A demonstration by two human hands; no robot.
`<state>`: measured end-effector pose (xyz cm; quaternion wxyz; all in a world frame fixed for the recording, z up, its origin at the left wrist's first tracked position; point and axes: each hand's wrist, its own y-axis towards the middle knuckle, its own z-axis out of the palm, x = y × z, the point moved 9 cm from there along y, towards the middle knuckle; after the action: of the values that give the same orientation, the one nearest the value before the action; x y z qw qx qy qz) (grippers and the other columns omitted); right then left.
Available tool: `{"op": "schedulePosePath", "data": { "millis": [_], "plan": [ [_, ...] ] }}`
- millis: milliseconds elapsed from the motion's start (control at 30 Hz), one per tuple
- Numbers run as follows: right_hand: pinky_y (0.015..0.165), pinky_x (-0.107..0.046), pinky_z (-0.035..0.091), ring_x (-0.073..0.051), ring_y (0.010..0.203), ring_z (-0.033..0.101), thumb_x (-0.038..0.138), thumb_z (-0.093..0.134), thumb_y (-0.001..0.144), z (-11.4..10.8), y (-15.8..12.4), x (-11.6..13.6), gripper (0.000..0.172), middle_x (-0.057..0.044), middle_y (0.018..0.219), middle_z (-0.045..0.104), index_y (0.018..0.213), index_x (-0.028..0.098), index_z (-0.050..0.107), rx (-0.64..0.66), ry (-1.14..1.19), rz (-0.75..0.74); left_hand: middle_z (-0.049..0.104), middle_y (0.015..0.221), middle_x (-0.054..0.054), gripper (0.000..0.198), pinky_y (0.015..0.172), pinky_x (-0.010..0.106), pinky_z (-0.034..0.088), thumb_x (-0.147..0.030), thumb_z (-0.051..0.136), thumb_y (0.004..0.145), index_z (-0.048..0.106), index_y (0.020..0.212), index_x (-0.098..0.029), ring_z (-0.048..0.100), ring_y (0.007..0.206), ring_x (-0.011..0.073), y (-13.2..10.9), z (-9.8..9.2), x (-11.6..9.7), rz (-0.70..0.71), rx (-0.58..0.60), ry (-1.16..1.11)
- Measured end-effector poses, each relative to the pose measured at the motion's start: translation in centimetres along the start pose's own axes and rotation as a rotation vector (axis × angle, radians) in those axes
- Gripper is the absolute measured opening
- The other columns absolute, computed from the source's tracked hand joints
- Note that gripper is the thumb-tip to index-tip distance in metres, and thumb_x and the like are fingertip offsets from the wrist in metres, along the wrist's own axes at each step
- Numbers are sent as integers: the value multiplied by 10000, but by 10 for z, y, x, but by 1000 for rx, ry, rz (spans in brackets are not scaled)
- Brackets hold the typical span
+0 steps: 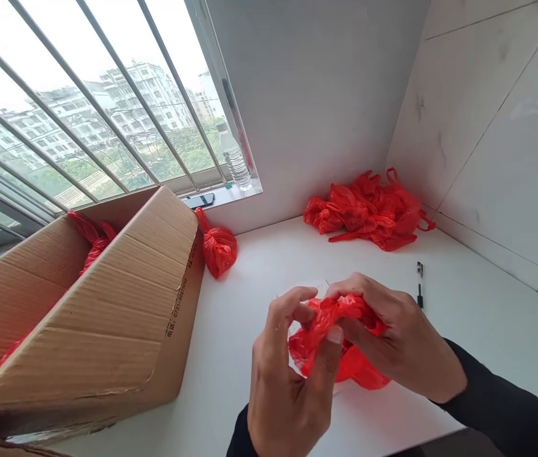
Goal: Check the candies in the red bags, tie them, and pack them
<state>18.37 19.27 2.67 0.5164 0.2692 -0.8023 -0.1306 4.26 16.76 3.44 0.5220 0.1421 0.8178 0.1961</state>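
The left hand (288, 406) and right hand (397, 330) pinch the crumpled red plastic bag (328, 314); light, even tension should prevent tearing.

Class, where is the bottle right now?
In the head view, the bottle stands in the upper half, slightly left of centre, on the sill, just right of what looks like a phone.
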Motion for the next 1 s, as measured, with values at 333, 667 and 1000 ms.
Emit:
{"op": "schedulePosePath", "data": {
  "millis": [333,667,1000],
  "plan": [
    [524,-249,449,-119,585,561,337,507,1003,-9,6,0,112,44,768,642,1020,273,598,42,29,42,592,878,54,262,735,325,483,-441,507,993,673,966,-239,536,787,194,-7,40,33,-313,420,-380],
    [760,-310,498,-167,879,595,376,369,1067,-33,5,-10,240,-14,975,607,1051,295,594,-56,-65,67,309,489,-94,290,608,273,472,-426,484,1018,590,836,-226,374,415,77,7,31,64,-522,112,-809],
    [575,-277,473,-163,745,626,420,553,998,-47,15,-7,178,7,880,689,974,288,670,-83,-211,103,583,723,24,288,871,378,544,-415,547,966,634,792,-202,648,834,205,19,8,57,-466,25,-876]
  ]
}}
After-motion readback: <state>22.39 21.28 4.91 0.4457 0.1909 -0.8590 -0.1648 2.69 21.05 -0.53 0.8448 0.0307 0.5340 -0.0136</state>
